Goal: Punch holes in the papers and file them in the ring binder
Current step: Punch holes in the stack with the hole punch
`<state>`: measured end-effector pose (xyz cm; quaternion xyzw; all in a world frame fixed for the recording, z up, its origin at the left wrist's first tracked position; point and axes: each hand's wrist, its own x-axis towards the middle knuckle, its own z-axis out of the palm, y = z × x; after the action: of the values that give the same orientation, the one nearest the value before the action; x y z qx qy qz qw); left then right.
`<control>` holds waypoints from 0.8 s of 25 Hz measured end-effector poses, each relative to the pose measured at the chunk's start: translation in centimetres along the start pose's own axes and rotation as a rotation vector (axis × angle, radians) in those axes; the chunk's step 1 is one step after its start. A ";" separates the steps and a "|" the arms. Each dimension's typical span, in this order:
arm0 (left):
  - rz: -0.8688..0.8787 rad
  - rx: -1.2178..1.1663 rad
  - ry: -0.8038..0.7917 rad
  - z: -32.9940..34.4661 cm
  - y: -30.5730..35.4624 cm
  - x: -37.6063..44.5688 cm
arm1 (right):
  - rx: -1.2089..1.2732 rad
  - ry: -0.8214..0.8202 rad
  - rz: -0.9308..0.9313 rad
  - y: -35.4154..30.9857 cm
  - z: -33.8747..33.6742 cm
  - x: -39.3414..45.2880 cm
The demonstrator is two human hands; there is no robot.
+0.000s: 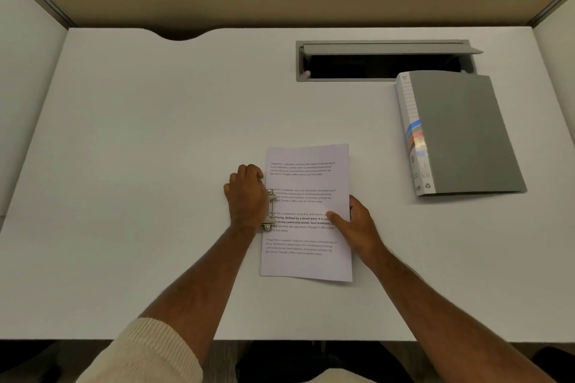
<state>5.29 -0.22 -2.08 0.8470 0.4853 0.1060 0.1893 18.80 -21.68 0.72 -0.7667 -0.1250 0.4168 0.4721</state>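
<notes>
A stack of printed white papers lies on the white desk, its left edge slid into a metal hole punch. My left hand rests on top of the punch and covers most of it, fingers curled over its far end. My right hand grips the right edge of the papers, thumb on the printed side. A grey ring binder lies shut at the right, apart from both hands, its labelled spine turned toward the papers.
The white desk has partition walls on the left, right and back. A grey cable tray with an open flap is sunk into the desk just behind the binder. A curved cut-out sits at the back edge.
</notes>
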 end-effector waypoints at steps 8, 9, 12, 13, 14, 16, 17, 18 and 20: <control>-0.210 -0.331 -0.117 -1.6 0.6 -0.4 | -0.007 -0.027 -0.003 -0.1 -0.3 -0.1; -0.252 -0.416 -0.126 -1.7 0.3 -0.8 | -0.003 -0.033 -0.005 -0.1 -0.3 -0.2; -0.364 -0.571 -0.138 -2.3 -0.3 -2.8 | 0.004 -0.050 -0.009 -0.2 -0.4 -0.3; -0.385 -0.584 -0.120 -2.7 -0.4 -3.6 | 0.002 -0.054 -0.013 -0.3 -0.4 -0.3; -0.397 -0.588 -0.099 -3.0 -0.5 -4.2 | -0.005 -0.053 -0.014 -0.3 -0.5 -0.4; -0.412 -0.597 -0.088 -3.8 -0.3 -5.2 | -0.021 -0.042 -0.015 -0.3 -0.7 -0.4; -0.420 -0.592 -0.112 -4.1 -0.2 -5.6 | -0.025 -0.034 -0.010 -0.3 -0.8 -0.4; -0.426 -0.589 -0.143 -4.3 -0.2 -5.9 | -0.028 -0.028 -0.010 -0.4 -0.9 -0.5; -0.444 -0.601 -0.202 -4.6 -0.2 -6.3 | -0.037 -0.020 -0.012 -0.6 -1.1 -0.6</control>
<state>0.27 -4.60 2.04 0.6341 0.5831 0.1158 0.4945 19.39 -22.39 1.72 -0.7703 -0.1417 0.4192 0.4591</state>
